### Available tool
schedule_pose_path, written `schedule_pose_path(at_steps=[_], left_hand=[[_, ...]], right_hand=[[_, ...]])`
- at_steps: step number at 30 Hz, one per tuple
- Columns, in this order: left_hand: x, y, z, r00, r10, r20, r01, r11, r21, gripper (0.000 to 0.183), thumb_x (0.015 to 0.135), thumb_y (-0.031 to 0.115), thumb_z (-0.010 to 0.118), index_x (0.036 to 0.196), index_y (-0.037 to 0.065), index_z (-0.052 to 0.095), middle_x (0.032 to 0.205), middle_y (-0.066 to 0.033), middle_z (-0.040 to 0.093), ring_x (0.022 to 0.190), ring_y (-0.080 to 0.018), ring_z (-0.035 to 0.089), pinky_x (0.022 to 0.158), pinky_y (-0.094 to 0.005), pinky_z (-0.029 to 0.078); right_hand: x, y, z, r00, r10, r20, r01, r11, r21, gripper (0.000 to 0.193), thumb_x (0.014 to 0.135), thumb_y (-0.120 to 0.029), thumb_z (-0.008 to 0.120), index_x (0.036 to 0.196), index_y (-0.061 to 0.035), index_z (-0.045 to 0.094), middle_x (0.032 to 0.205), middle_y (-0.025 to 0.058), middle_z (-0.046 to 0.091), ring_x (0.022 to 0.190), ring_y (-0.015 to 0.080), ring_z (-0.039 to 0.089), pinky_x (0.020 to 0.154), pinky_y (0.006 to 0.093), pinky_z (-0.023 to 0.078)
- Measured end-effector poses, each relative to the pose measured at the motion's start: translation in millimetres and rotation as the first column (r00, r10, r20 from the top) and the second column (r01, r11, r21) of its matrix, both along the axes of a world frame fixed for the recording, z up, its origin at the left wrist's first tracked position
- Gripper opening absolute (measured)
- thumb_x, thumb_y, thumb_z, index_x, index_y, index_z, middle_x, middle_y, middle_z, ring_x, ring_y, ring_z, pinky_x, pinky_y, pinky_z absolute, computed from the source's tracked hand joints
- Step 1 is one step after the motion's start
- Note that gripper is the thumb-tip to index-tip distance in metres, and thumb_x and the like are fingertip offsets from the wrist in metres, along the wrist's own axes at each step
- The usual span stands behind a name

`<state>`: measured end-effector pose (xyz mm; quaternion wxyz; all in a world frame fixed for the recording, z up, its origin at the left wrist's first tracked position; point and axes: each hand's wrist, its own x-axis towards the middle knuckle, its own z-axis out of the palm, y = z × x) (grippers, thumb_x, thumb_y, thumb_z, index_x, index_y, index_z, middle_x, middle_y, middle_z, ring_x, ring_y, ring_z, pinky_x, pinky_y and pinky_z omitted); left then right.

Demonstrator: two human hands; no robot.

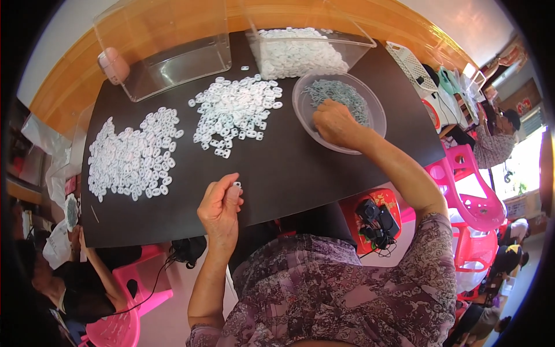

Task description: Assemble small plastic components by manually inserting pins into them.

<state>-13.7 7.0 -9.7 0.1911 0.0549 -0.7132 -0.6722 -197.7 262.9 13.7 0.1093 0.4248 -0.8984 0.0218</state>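
My left hand [221, 209] is raised at the table's front edge, thumb and fingers pinched on a small white plastic piece [237, 184]. My right hand [337, 124] reaches into a round clear tub [378, 113] that holds a heap of small thin grey metal pieces [341, 92]. Its fingers are drawn together at the heap, and whatever they grip is hidden. Ahead of my left hand lies a pile of white two-holed plastic pieces [237, 110]. A broader pile of white oval two-holed pieces [133, 153] spreads over the table's left side.
A clear bin [167, 72] stands at the back left; another clear bin [358, 43] at the back holds many white pieces. A thin stick [95, 214] lies near the left corner. Below the table are a red stool [376, 246] and pink chair [468, 191]. Other people sit at both sides.
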Motion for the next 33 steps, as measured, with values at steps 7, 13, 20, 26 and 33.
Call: schedule_pose_path(at_steps=[7,13,20,26,33], left_hand=[[-1.9,2.9,1.9,0.988,-0.078,0.136,0.021,0.926,0.376,0.013,0.089,0.011,0.058,0.093,-0.001,0.059,0.076,-0.0051,0.059,0.057,-0.0071,0.051,0.050,-0.0187,0.041],[-4.4,-4.7,-2.2,0.984,-0.151,0.096,0.067,0.808,0.585,0.010,0.089,0.007,0.057,0.091,-0.003,0.058,0.075,-0.0078,0.060,0.055,-0.0104,0.052,0.048,-0.0214,0.041],[-0.6,-6.1,-4.0,0.986,-0.153,0.066,0.075,0.764,0.641,0.009,0.089,0.006,0.057,0.093,-0.002,0.058,0.076,-0.0075,0.061,0.058,-0.0090,0.054,0.051,-0.0203,0.043],[4.7,-9.3,-4.9,0.986,-0.155,0.055,0.081,0.747,0.660,0.010,0.090,0.007,0.057,0.094,-0.001,0.057,0.077,-0.0066,0.060,0.060,-0.0086,0.053,0.051,-0.0202,0.042],[5.8,-9.3,-9.9,0.990,-0.139,0.024,0.089,0.747,0.659,0.012,0.088,0.008,0.059,0.093,-0.003,0.058,0.076,-0.0083,0.062,0.058,-0.0101,0.054,0.050,-0.0214,0.043]], right_hand=[[1.1,4.8,2.1,0.995,0.051,-0.087,-0.069,0.974,-0.216,0.007,0.068,0.000,0.058,0.069,-0.0028,0.052,0.072,0.0133,0.055,0.071,0.0322,0.053,0.064,0.0415,0.045],[56.4,-43.4,46.1,0.972,-0.098,0.213,0.185,0.880,-0.438,0.007,0.076,-0.002,0.065,0.080,-0.0025,0.059,0.074,0.0074,0.054,0.068,0.0158,0.054,0.061,0.0277,0.044],[104.1,-113.1,28.1,0.723,0.326,0.610,0.222,0.725,-0.651,0.007,0.079,0.000,0.062,0.085,-0.0031,0.062,0.076,-0.0001,0.056,0.069,0.0071,0.051,0.062,0.0221,0.040],[112.1,-129.8,21.1,0.449,0.387,0.805,0.398,0.720,-0.568,0.007,0.080,-0.002,0.063,0.087,-0.0008,0.062,0.082,0.0006,0.061,0.073,0.0051,0.054,0.065,0.0206,0.042],[112.8,-131.3,15.3,0.462,0.375,0.804,0.407,0.716,-0.567,0.010,0.080,0.000,0.063,0.089,0.0006,0.060,0.082,0.0028,0.062,0.077,0.0081,0.058,0.069,0.0232,0.046]])
